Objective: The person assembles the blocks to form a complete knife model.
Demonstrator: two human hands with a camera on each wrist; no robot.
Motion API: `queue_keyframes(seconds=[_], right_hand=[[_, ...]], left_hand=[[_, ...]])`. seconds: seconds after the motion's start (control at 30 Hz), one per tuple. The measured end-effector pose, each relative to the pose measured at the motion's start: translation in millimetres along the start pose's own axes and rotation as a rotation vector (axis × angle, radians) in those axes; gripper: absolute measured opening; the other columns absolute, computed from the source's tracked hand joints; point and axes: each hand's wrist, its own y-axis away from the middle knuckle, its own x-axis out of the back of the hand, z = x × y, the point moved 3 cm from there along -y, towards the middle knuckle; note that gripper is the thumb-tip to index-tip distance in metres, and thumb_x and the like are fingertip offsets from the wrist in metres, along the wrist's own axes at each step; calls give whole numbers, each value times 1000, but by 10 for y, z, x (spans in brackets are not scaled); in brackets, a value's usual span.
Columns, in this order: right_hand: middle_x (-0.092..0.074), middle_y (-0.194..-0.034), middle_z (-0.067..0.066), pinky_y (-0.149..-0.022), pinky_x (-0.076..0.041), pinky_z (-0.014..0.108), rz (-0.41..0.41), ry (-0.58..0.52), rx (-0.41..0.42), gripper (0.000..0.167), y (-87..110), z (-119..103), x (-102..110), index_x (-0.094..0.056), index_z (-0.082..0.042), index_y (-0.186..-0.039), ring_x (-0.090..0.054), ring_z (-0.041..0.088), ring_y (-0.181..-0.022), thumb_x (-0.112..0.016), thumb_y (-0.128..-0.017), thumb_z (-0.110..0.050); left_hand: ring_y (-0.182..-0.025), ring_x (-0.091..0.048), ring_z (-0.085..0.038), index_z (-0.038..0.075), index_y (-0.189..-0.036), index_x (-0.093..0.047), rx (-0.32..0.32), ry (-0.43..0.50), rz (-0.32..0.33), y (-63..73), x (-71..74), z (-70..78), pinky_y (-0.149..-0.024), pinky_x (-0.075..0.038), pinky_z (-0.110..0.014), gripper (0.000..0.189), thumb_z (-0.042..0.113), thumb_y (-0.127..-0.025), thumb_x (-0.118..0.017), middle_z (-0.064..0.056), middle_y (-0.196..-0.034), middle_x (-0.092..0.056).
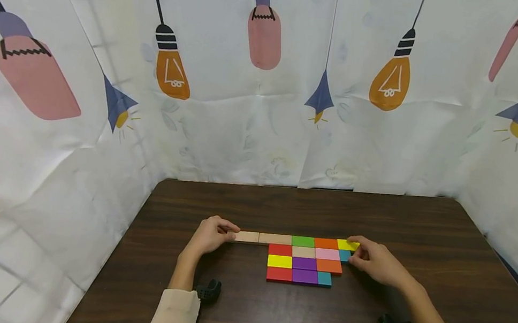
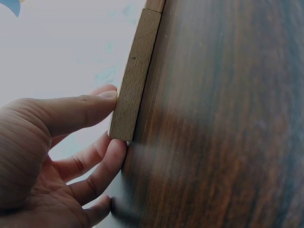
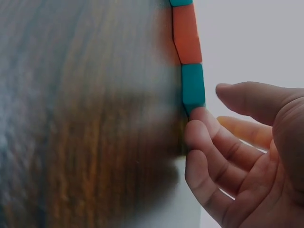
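Observation:
My left hand (image 1: 209, 236) is at the left end of a long row of blocks. The left wrist view shows its thumb on the top edge of a plain wooden block (image 2: 135, 78), other fingertips right at the block's end. My right hand (image 1: 379, 261) is at the row's other end, its index finger by a yellow block (image 1: 345, 244). In the right wrist view its bent fingers meet the end of a teal block (image 3: 194, 85), while the thumb stands apart. Between the hands, green (image 1: 303, 241) and orange (image 1: 326, 243) blocks continue the top row.
Shorter rows of red (image 1: 279, 274), purple (image 1: 305, 277), pink (image 1: 327, 254) and other coloured blocks lie flat against the long row on the near side. They rest on a dark wood table (image 1: 240, 315). A white lamp-patterned cloth (image 1: 263, 129) hangs behind it.

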Motion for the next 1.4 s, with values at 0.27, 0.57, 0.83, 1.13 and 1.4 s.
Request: queue_keyframes(seconds=[0.27, 0.57, 0.83, 1.13, 1.4], right_hand=[[-59, -87, -1, -59, -45, 25, 64, -11, 35, 48, 27, 77, 116, -55, -4, -140, -53, 10, -68, -68, -100, -26], [-65, -87, 2, -58, -45, 26, 100, -40, 43, 46, 79, 137, 244, -53, -2, -141, -57, 13, -69, -65, -102, -23], [-65, -86, 4, -57, -46, 26, 105, -48, 32, 46, 79, 181, 304, -53, 0, -140, -59, 18, -69, -65, -102, -24], [-64, -85, 6, -56, -45, 26, 109, -54, 28, 44, 63, 219, 302, -55, -1, -138, -56, 14, -66, -65, -102, -25], [-64, -85, 6, -55, -45, 26, 116, -48, 28, 45, 38, 232, 316, -55, -1, -138, -54, 11, -65, -64, -103, -27]], left_hand=[[-89, -63, -18, 25, -100, -82, -5, -6, -5, -31, -12, -14, -77, -55, -37, 12, 18, -92, -77, -2, -104, -66], [-88, -62, -16, 25, -100, -82, -8, -16, 6, -64, -12, -52, -76, -54, -36, 12, 17, -93, -76, -2, -103, -65], [-85, -61, -15, 25, -99, -81, -17, -11, 9, -79, -29, -70, -73, -53, -34, 11, 17, -93, -76, -2, -102, -65], [-86, -61, -15, 25, -98, -81, -23, -9, 8, -95, -31, -89, -74, -53, -34, 10, 18, -94, -75, -2, -102, -65], [-88, -62, -16, 24, -101, -80, -22, -13, 15, -99, -13, -110, -75, -54, -35, 10, 19, -94, -75, -4, -107, -65]])
